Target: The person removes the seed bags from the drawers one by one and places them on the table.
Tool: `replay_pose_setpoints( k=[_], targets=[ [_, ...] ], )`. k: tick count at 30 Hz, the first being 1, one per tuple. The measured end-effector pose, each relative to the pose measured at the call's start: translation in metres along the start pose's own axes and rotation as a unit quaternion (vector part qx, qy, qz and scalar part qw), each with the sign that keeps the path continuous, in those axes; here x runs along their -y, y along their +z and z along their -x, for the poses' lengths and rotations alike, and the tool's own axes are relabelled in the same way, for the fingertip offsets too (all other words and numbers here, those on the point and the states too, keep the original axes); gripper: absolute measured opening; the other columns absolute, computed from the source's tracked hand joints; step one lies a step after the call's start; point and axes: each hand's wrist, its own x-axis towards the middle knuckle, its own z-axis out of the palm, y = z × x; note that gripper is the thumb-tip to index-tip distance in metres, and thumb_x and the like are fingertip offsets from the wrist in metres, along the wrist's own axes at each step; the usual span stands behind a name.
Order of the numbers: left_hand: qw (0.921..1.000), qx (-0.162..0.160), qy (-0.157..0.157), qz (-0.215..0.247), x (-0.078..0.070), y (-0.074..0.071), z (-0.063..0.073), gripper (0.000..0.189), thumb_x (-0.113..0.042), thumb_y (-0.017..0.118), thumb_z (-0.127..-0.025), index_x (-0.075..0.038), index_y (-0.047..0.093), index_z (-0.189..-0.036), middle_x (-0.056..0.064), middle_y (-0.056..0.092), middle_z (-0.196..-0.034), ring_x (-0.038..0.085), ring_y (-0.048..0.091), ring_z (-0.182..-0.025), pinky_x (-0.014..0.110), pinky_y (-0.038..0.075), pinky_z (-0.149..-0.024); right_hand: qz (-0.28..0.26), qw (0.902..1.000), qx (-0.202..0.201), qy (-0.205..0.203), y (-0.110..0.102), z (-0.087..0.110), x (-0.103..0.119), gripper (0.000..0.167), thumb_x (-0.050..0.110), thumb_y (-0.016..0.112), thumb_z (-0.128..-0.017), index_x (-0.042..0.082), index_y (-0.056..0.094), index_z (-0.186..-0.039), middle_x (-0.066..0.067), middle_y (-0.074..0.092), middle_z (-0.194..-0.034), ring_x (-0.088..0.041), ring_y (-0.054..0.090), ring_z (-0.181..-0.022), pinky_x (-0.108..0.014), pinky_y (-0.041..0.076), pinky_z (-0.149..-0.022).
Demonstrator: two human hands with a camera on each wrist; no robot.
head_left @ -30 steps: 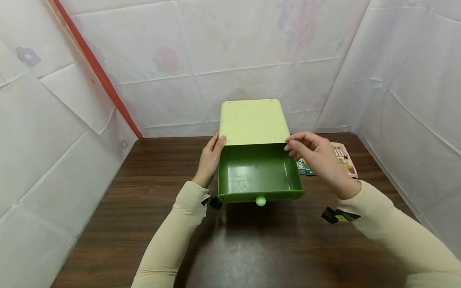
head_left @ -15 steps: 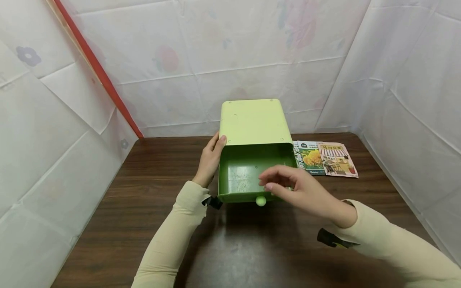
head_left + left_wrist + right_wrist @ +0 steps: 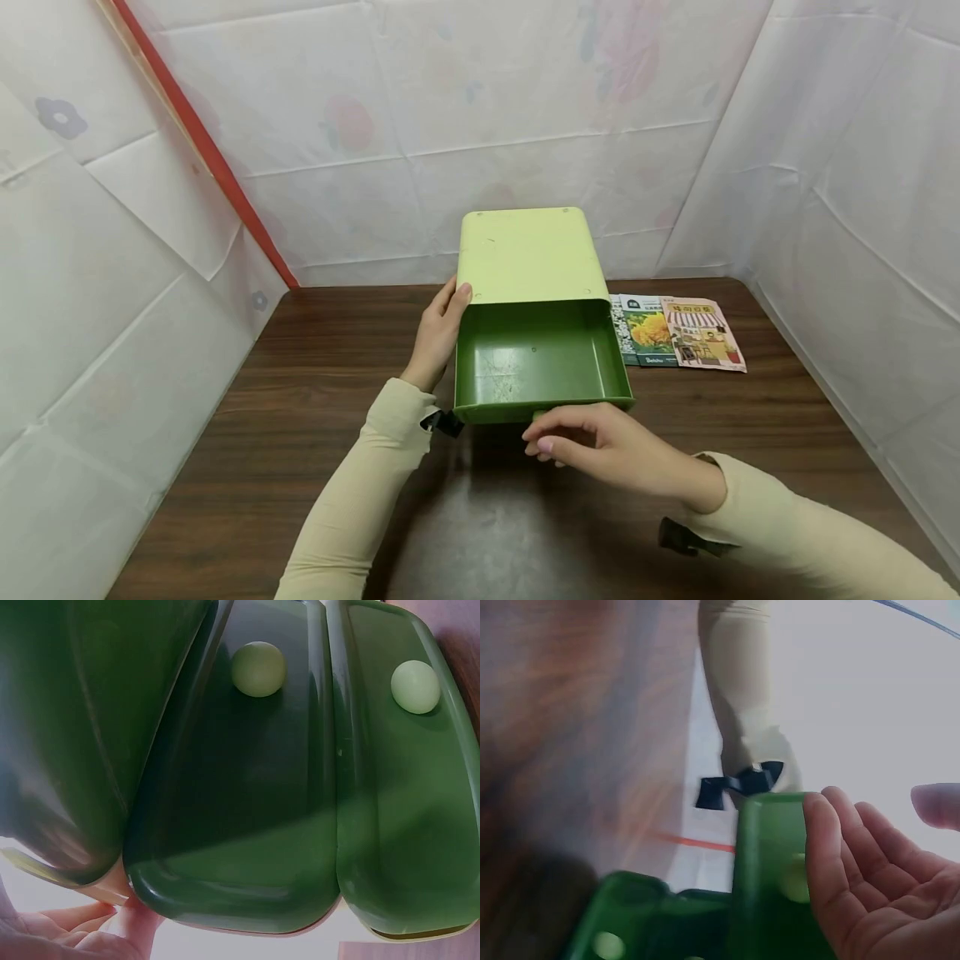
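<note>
While my left hand point(image 3: 435, 337) rests on the left side of the cabinet point(image 3: 528, 254), fingers fairly straight, my right hand point(image 3: 603, 446) is at the near face of the open drawer point(image 3: 536, 358), fingers loosely bent; the right wrist view shows the knob point(image 3: 796, 879) beside them. The left wrist view adds two lower drawers point(image 3: 232, 795); only the head view shows packets point(image 3: 701, 333), right on the bench point(image 3: 337, 358).

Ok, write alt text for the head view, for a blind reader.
A green drawer unit stands on a wooden table, its drawer pulled open. A left hand rests against the unit's left side, and a right hand is at the drawer's front. Printed packets lie to the right.
</note>
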Motion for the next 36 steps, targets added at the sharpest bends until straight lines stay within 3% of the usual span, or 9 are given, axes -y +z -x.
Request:
replay_pose_setpoints(
  k=[10,18,22,28,36],
  targets=[
    [0.9998,0.005,-0.017,-0.005,-0.004,-0.001,0.0,0.065,-0.056,0.045,-0.1,-0.028,0.026,-0.155,-0.004,0.026,-0.161,0.019,0.029,-0.148,0.042,0.033,-0.117,-0.033,0.9977,-0.02,0.056,0.013,-0.002,-0.022,0.029,0.022,0.05,-0.104,0.003,0.071,-0.112,-0.013,0.074,-0.098,-0.007,0.07,-0.086,-0.032,0.06,-0.074],
    [0.9996,0.006,-0.023,-0.016,-0.033,0.002,0.017,0.063,-0.047,0.043,-0.103,-0.019,0.025,-0.157,0.002,0.026,-0.162,0.022,0.027,-0.148,0.041,0.032,-0.119,-0.061,0.9912,-0.056,0.103,0.017,-0.003,-0.035,0.039,0.028,0.046,-0.106,0.0,0.074,-0.102,-0.017,0.075,-0.095,-0.011,0.071,-0.08,-0.035,0.06,-0.071],
    [0.9997,0.009,-0.023,-0.011,-0.036,0.002,0.019,0.063,-0.047,0.043,-0.103,-0.019,0.025,-0.157,0.002,0.025,-0.162,0.022,0.028,-0.148,0.042,0.032,-0.118,-0.104,0.9846,-0.072,0.121,0.022,-0.005,-0.043,0.044,0.03,0.045,-0.106,-0.005,0.071,-0.107,-0.022,0.073,-0.098,-0.015,0.071,-0.08,-0.036,0.06,-0.073],
    [0.9997,0.012,-0.02,-0.012,-0.034,0.001,0.019,0.063,-0.046,0.043,-0.104,-0.019,0.023,-0.157,0.003,0.024,-0.163,0.024,0.027,-0.149,0.044,0.032,-0.118,-0.149,0.9758,-0.101,0.124,0.028,-0.006,-0.049,0.047,0.032,0.045,-0.106,-0.008,0.063,-0.123,-0.024,0.071,-0.107,-0.023,0.072,-0.086,-0.042,0.06,-0.078],
    [0.9996,0.011,-0.024,-0.013,-0.034,0.001,0.019,0.063,-0.048,0.043,-0.103,-0.02,0.024,-0.157,0.002,0.024,-0.162,0.023,0.026,-0.149,0.043,0.032,-0.118,-0.176,0.9697,-0.13,0.109,0.032,-0.005,-0.052,0.045,0.029,0.045,-0.106,-0.01,0.061,-0.124,-0.028,0.07,-0.107,-0.014,0.073,-0.087,-0.048,0.058,-0.081]
  ],
)
